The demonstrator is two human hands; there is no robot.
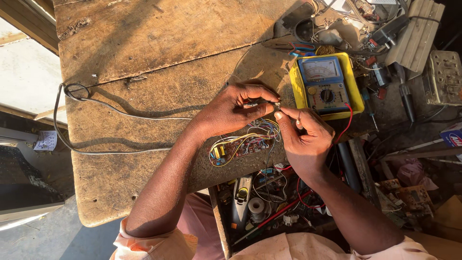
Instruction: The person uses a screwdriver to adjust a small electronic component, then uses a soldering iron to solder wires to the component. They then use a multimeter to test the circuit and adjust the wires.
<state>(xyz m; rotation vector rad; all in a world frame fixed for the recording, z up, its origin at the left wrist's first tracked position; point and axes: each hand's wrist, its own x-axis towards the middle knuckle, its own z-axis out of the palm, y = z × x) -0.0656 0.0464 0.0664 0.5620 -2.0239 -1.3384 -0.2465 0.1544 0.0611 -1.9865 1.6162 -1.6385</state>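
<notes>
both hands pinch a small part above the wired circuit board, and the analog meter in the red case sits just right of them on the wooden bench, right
Not quite: the analog meter's case is yellow, not red, as the head view shows. The rest holds: the left hand and right hand pinch a small dark part above the wired circuit board on the worn wooden bench.

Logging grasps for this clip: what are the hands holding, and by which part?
Both hands pinch one small metal-tipped part: left hand fingers on its left end, right hand fingers at its right tip. What the part is cannot be told.
</notes>
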